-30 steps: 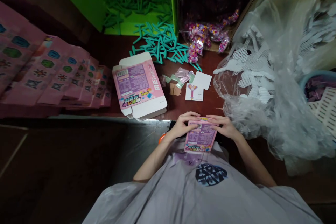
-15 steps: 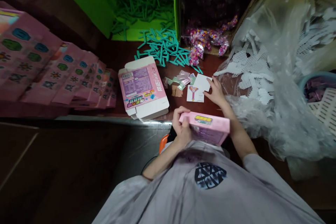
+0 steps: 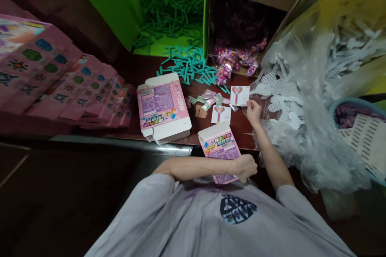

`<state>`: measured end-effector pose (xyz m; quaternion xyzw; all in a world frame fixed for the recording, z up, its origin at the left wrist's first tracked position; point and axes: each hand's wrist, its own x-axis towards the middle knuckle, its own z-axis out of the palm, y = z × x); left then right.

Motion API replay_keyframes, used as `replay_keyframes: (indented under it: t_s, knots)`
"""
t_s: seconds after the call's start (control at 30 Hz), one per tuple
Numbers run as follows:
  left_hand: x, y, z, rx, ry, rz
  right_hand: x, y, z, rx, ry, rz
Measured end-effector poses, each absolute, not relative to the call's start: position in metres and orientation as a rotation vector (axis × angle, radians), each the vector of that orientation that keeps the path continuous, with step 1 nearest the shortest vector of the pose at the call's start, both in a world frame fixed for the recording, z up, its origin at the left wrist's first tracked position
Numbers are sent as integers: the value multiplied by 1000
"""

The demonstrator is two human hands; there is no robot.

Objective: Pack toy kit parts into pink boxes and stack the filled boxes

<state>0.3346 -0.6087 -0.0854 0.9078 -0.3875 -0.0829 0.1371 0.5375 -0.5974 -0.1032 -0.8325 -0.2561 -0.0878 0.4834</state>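
Observation:
My right hand [image 3: 253, 113] is closed on the edge of a white picture card [image 3: 240, 96], which shows a pink, heart-topped design. Below it on the table lies another such card [image 3: 221, 115]. My left forearm crosses a pink printed box [image 3: 221, 139] at the table's front edge, and my left hand [image 3: 246, 167] is closed at the box's lower right side, its fingertips partly hidden. A whitish flap stands out at the top end of that box. Small pink and green packets [image 3: 209, 98] lie beside the cards.
Flattened pink cartons [image 3: 159, 106] are stacked to the left, with rows of upright pink boxes [image 3: 72, 84] further left. Behind are teal sticks [image 3: 188, 62] and bead bags [image 3: 224, 62]. White perforated pieces [image 3: 276, 88], plastic wrap and a blue basket [image 3: 334, 114] stand right.
The box has turned so its printed face and flap show, and my left hand has moved to its right side. My right hand has raised a card off the other one.

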Motion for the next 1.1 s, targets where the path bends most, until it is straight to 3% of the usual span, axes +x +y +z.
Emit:
replay_keyframes:
  t_s: [0.1,0.23,0.3,0.4,0.5,0.7,0.83,0.93,1.1]
  knots:
    - [328,-619,-109,2475,-1387,-162,522,-609,-86,-1763,-513,-44]
    - [326,-594,-100,2230,-1415,309,496,-628,-68,-1807,-783,321]
    - [332,-556,-89,2179,-1076,650,490,-637,-64,-1918,-968,306]
    - [353,-480,-80,2173,57,964,493,-648,-63,-2036,-1152,95]
    - [381,-419,-86,2208,638,907,495,-651,-58,-2085,-1242,-41]
    - [410,-389,-105,2489,808,468,495,-642,-43,-2156,-1524,346]
    - [403,-393,-95,2467,812,535,541,-638,-50,-2330,-1238,58]
    - [383,-410,-80,2341,484,661,588,-632,-64,-2564,-1144,-197]
    - [341,-451,-64,2326,-313,200,619,-603,-71,-2694,-1377,-225]
